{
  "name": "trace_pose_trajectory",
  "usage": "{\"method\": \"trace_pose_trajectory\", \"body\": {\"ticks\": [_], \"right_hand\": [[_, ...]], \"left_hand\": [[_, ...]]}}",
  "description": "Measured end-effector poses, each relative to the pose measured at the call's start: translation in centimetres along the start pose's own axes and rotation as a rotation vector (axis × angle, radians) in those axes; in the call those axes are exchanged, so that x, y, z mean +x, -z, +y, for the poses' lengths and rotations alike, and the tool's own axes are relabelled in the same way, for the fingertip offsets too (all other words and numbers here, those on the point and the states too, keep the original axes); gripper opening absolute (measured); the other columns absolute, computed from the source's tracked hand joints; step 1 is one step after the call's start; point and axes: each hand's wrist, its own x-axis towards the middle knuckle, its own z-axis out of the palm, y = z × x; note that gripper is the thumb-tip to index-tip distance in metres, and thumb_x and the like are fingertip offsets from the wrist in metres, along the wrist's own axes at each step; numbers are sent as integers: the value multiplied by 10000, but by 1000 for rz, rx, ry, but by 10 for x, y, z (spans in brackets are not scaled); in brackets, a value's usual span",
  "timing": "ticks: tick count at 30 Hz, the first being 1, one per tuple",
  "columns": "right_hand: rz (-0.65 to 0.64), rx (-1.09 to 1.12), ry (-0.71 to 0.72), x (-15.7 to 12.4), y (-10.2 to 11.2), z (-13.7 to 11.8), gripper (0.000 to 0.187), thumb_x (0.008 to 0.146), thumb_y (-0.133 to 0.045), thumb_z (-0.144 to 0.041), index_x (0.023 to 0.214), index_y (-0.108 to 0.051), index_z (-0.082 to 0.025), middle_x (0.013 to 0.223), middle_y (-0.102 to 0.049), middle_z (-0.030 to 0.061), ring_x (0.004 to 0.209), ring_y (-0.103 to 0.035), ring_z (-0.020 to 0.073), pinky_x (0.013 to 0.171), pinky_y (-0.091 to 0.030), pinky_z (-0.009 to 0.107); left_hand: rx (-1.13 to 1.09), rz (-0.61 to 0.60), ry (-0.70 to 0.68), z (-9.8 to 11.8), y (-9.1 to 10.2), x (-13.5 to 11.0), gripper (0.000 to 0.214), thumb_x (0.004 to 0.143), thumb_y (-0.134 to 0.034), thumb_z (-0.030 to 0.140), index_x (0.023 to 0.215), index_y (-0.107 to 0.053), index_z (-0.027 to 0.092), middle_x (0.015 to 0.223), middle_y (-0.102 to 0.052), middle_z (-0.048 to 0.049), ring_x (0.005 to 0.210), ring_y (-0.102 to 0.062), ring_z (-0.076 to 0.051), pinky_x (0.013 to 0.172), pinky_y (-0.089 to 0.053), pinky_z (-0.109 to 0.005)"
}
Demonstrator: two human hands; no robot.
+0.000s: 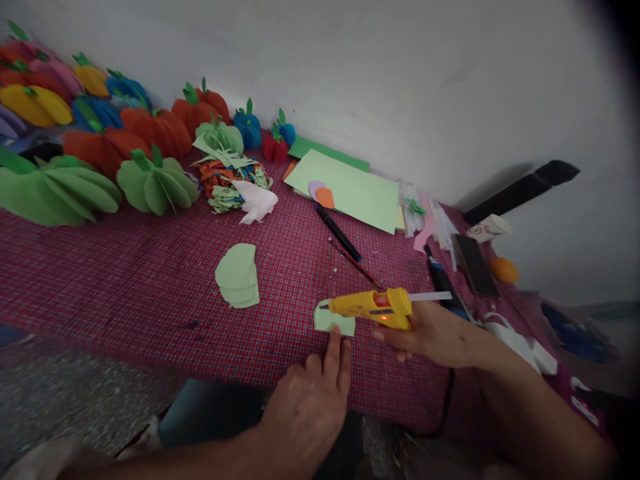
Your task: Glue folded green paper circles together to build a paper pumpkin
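My right hand (425,331) is wrapped round a yellow hot glue gun (367,307), a clear glue stick (430,296) jutting from its back and a small orange light glowing on it. The gun's nozzle points left over a pale green half-round paper piece (325,323) lying flat on the cloth; I cannot tell whether it touches. With fingers stretched out, my left hand (313,400) presses a fingertip on that piece's lower edge. Farther left lies a small stack of similar pale green paper pieces (237,275).
Paper pumpkins (157,183) in several colours line the left and back of the checked tablecloth (165,260). Behind my hands are paper sheets (350,190), a marker (339,233) and a thin stick (355,262). A phone (475,265) and paper cup (489,228) are at right.
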Motion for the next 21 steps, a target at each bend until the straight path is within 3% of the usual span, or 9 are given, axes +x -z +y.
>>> {"method": "trace_pose_trajectory", "body": {"ticks": [15,21], "right_hand": [[-29,-186,17,-11,-3,-1,257,844,-514,-428,904,-599,-192,615,-649,-9,560,-603,138,524,-435,223],[-22,-104,10,-6,-3,-3,318,848,-505,-444,1007,-585,-180,640,-636,-9,572,-597,133,518,-440,215]], "left_hand": [[-17,-1,12,0,0,0,523,836,-441,189,1350,-393,111,1401,-370,-180,627,-578,-177,415,-490,-296],[-9,-7,14,0,2,0,517,835,-447,185,1345,-404,113,1413,-341,-186,626,-580,-175,418,-489,-296]]}}
